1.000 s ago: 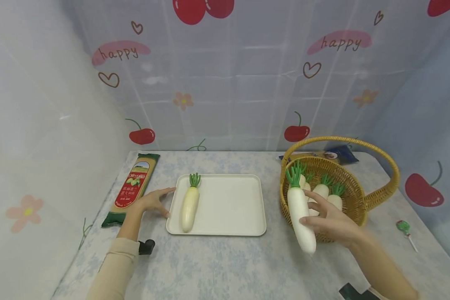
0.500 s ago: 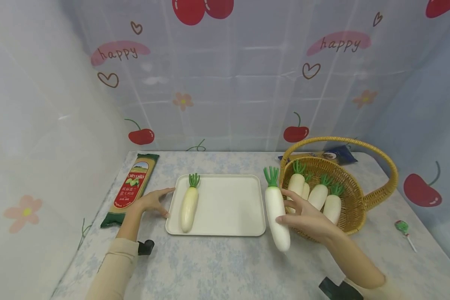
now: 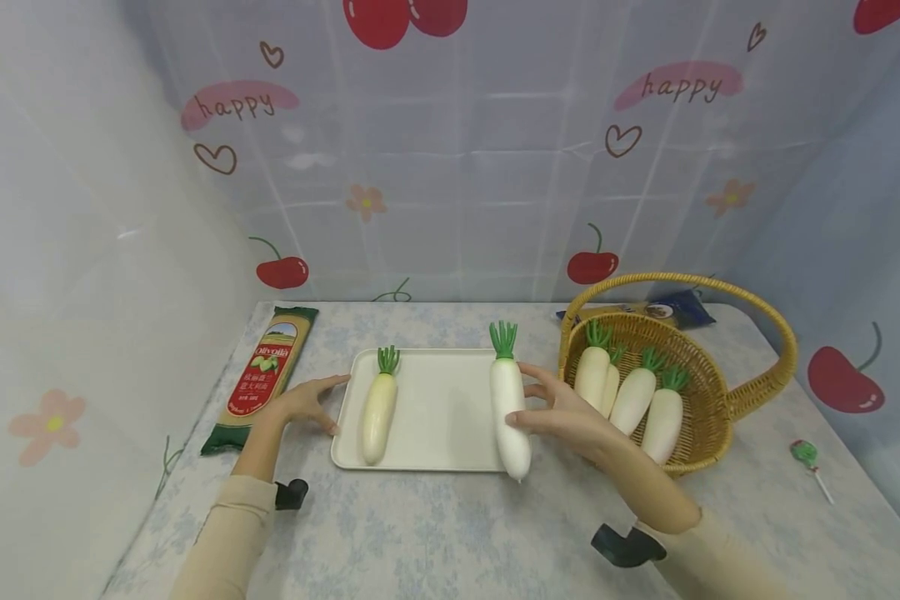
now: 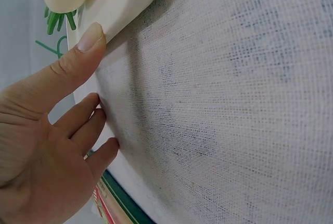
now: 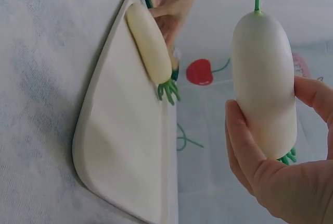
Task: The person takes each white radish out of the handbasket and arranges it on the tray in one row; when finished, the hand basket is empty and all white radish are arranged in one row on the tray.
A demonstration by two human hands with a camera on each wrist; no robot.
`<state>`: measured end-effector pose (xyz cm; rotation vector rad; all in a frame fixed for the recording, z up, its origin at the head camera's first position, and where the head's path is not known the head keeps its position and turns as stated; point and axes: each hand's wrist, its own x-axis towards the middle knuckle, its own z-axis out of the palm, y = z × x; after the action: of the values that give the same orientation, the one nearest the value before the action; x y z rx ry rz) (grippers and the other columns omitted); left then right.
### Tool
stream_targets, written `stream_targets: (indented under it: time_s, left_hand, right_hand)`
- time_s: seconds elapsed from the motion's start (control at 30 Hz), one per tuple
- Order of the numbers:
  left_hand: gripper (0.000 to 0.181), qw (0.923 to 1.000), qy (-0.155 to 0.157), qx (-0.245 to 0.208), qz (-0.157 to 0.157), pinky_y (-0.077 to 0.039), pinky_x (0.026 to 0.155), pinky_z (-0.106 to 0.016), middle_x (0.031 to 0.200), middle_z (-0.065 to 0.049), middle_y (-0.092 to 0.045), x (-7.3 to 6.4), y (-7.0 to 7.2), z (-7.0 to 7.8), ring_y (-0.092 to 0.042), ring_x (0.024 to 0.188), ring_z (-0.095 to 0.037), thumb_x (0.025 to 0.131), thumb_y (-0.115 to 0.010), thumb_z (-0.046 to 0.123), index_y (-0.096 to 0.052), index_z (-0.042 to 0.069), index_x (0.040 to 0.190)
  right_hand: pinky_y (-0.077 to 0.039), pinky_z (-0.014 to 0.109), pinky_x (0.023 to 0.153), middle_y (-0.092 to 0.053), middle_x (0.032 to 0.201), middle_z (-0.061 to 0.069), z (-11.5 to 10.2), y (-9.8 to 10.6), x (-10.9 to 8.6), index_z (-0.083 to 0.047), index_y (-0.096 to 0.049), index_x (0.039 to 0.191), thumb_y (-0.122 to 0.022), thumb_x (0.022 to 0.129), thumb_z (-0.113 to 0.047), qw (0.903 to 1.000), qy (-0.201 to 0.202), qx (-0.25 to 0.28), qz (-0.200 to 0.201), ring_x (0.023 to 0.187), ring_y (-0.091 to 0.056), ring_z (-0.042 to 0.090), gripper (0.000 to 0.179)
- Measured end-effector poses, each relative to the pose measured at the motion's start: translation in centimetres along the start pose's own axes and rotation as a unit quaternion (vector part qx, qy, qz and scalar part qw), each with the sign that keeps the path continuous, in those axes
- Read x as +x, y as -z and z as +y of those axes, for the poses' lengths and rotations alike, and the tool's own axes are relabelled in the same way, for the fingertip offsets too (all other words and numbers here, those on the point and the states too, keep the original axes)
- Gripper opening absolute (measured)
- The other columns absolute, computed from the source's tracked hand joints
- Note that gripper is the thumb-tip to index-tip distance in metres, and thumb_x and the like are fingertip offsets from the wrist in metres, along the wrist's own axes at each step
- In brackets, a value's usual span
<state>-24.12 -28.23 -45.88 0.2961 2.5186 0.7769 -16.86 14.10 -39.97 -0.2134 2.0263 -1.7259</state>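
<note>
A white daikon radish [image 3: 510,417] with green stem tops is held in my right hand [image 3: 566,412], pinched between thumb and fingers. It hangs over the right end of the white tray [image 3: 442,408], and the right wrist view shows it raised above the tray. Another, creamier radish [image 3: 378,421] lies along the tray's left side. My left hand [image 3: 303,406] is at the tray's left edge, fingers spread and relaxed. In the left wrist view its thumb [image 4: 91,39] touches the tray rim. Several more radishes [image 3: 633,400] lie in the wicker basket [image 3: 708,425] on the right.
The basket's tall handle [image 3: 783,333] arches above it. A red, tan and green packet [image 3: 266,375] lies left of the tray, partly behind the left hand. Behind the basket is a dark blue packet [image 3: 682,310]. A lollipop [image 3: 805,454] lies at the far right of the patterned tabletop [image 3: 420,533].
My right hand has carried the radish leftward, from in front of the basket to over the tray's right end. The left hand has stayed at the tray's left edge.
</note>
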Motion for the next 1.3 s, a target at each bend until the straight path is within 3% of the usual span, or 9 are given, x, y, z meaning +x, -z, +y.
stream_targets:
  time_s: [0.2,0.63,0.93,1.3]
  left_hand:
    - [0.099,1.0000,-0.008,0.002,0.005,-0.025,0.106,-0.062,0.147,-0.031,-0.027,0.0,-0.1,-0.1,-0.022,0.135,-0.048,0.063,-0.086,0.014,-0.033,0.003,0.145]
    - [0.101,1.0000,0.000,-0.009,0.004,-0.024,0.107,-0.062,0.147,-0.031,-0.025,0.1,-0.1,-0.2,-0.021,0.136,-0.049,0.063,-0.087,0.018,-0.031,0.004,0.146]
    - [0.102,1.0000,-0.001,-0.005,0.006,-0.024,0.107,-0.062,0.147,-0.031,-0.025,0.1,-0.2,-0.1,-0.021,0.135,-0.049,0.062,-0.088,0.019,-0.032,0.004,0.146]
    - [0.100,0.9999,-0.003,-0.010,0.008,-0.024,0.107,-0.062,0.147,-0.032,-0.025,-0.1,-0.2,0.1,-0.021,0.135,-0.049,0.062,-0.087,0.014,-0.032,0.001,0.145]
  right_hand:
    - [-0.052,0.038,0.085,-0.043,0.133,0.022,-0.1,-1.5,2.5,-0.016,-0.022,0.149,-0.073,0.079,-0.016,0.9997,-0.004,0.022,-0.008,0.103,-0.059,0.027,0.086]
    - [-0.054,0.038,0.084,-0.042,0.130,0.024,0.5,-5.0,7.2,-0.012,-0.021,0.149,-0.070,0.080,-0.006,0.9920,-0.015,0.121,-0.034,0.100,-0.059,0.026,0.085]
    - [-0.054,0.029,0.071,-0.048,0.125,0.026,1.8,-7.0,9.8,-0.009,-0.021,0.149,-0.068,0.081,-0.002,0.9912,-0.022,0.131,0.006,0.090,-0.061,0.023,0.084]
    - [-0.056,0.032,0.073,-0.051,0.123,0.025,2.5,-9.3,12.1,-0.010,-0.024,0.148,-0.071,0.080,-0.005,0.9926,-0.038,0.113,0.023,0.091,-0.062,0.024,0.083]
